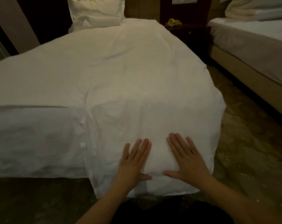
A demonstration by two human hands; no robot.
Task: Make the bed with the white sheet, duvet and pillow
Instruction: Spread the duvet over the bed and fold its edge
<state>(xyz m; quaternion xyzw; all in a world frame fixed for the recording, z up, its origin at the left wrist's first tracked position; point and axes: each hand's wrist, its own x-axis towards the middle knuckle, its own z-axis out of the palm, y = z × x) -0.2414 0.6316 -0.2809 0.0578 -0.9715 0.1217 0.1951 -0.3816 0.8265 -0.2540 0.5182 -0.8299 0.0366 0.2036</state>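
Left grip (133, 160) and right grip (185, 157) both splayed flat, holding nothing, pressed side by side on the duvet (121, 70) where it drapes over the near foot corner of the bed (32, 139), likely smoothing it down; pillow (95, 12) propped at head end.

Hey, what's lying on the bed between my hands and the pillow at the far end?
Only the white duvet, lightly creased: the head view shows nothing resting on it between the left hand, the right hand and the pillow.
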